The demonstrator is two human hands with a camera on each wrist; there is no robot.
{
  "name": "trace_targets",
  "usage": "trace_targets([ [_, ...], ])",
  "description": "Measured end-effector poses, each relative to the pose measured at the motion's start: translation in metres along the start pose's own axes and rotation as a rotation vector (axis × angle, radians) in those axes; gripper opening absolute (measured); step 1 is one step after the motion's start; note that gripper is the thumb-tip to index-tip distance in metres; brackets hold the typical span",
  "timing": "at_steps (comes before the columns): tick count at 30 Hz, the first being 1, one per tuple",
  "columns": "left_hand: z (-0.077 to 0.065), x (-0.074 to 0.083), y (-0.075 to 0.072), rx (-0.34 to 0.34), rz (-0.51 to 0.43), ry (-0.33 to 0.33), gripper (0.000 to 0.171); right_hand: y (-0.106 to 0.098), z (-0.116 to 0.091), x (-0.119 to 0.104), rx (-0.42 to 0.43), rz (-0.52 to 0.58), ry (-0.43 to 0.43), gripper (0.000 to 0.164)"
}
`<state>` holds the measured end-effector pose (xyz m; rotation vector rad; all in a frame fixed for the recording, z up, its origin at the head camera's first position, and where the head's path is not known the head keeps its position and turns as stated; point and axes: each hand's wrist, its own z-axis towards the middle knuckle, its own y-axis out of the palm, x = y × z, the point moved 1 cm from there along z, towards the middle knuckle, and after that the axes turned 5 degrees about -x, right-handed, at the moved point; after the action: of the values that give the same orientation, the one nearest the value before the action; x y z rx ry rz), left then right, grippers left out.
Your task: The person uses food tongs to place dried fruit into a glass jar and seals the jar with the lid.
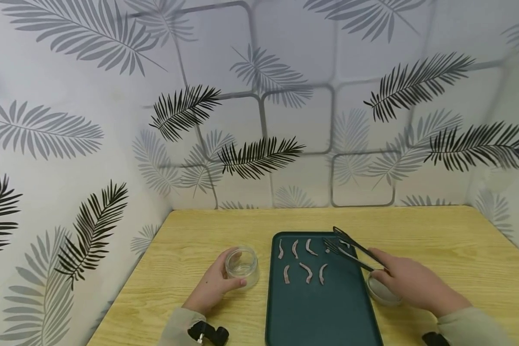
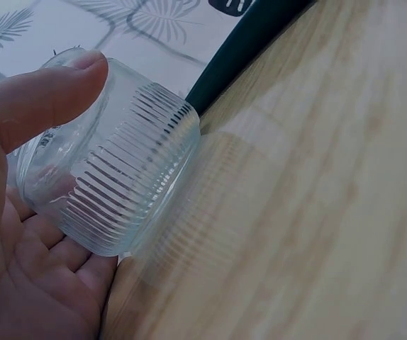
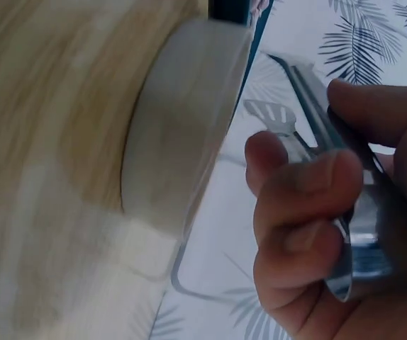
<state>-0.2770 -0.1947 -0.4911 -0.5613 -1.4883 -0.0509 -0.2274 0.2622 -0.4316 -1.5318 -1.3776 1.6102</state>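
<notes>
My left hand (image 1: 218, 281) grips a clear glass jar (image 2: 129, 156) with ribbed sides, left of the tray. Its thumb (image 2: 54, 92) lies across the near side and its fingers curl round the far side. My right hand (image 1: 411, 278) holds metal tongs (image 3: 310, 106) with a slotted end. Those tongs reach over the upper right of a dark green tray (image 1: 315, 312), their tips apart. Several curved, pinkish-grey strips (image 1: 306, 272) lie on the tray in two rows. Small pieces near the tong tips are partly hidden, and I cannot tell whether the tongs touch them.
A round, pale, shallow container (image 1: 384, 294) stands beside the tray's right edge, partly under my right hand. The wooden table (image 1: 225, 226) reaches back to a wall (image 1: 294, 182) printed with leaves. Wrist camera mounts (image 1: 207, 332) sit at both sleeves.
</notes>
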Motion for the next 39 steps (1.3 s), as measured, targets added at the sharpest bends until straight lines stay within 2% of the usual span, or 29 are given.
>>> trace_targets([
  [15, 0.002, -0.001, 0.004, -0.014, -0.002, 0.009, 0.083, 0.010, 0.005, -0.015, 0.059, -0.105, -0.006, 0.052],
  [25, 0.004, 0.001, 0.003, -0.028, 0.032, 0.023, 0.083, 0.010, 0.004, -0.011, 0.119, -0.150, -0.040, 0.048],
  [31, 0.004, 0.003, 0.002, -0.032, 0.026, 0.024, 0.084, 0.010, 0.002, -0.005, 0.128, -0.110, -0.064, 0.048],
  [39, 0.001, 0.000, 0.001, -0.033, -0.005, 0.029, 0.082, 0.001, 0.001, -0.016, 0.112, -0.029, -0.094, 0.050],
])
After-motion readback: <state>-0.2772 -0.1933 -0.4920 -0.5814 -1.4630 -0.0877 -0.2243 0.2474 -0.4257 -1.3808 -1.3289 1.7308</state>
